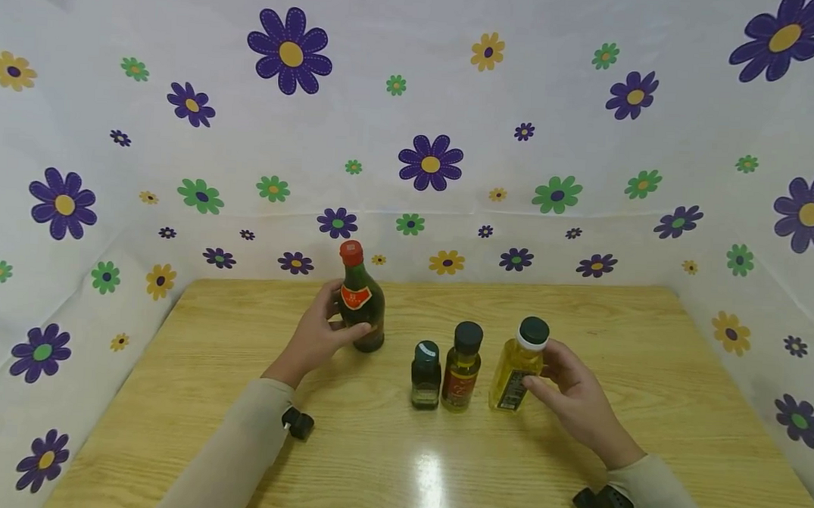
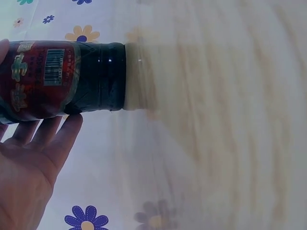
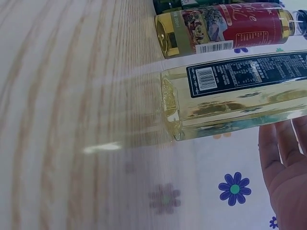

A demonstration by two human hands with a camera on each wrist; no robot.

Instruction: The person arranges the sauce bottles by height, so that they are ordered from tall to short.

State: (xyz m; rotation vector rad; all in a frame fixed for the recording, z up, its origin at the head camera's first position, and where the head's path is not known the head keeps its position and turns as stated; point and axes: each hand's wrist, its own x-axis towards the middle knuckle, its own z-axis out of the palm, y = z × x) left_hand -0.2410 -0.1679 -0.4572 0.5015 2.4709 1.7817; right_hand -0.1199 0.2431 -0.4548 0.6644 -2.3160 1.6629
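At the back left, my left hand (image 1: 320, 330) grips a dark green bottle (image 1: 364, 305) with a red cap and red neck label. Its thumb lies across the front and its fingers reach round the far side. In the left wrist view this bottle (image 2: 100, 76) shows a red label with a barcode, its base right at the table. On the right, my right hand (image 1: 574, 394) holds a clear bottle of yellow oil (image 1: 511, 368) with a dark cap, thumb on the front, fingers behind. The right wrist view shows the oil bottle's dark barcode label (image 3: 249, 74), its base close to the wood.
Between the hands stand a small dark bottle (image 1: 426, 380) and an oil bottle with a red label (image 1: 461, 374), side by side. They are on a wood-grain table (image 1: 370, 464). A white flower-print cloth (image 1: 358, 123) rises behind the table and at both sides.
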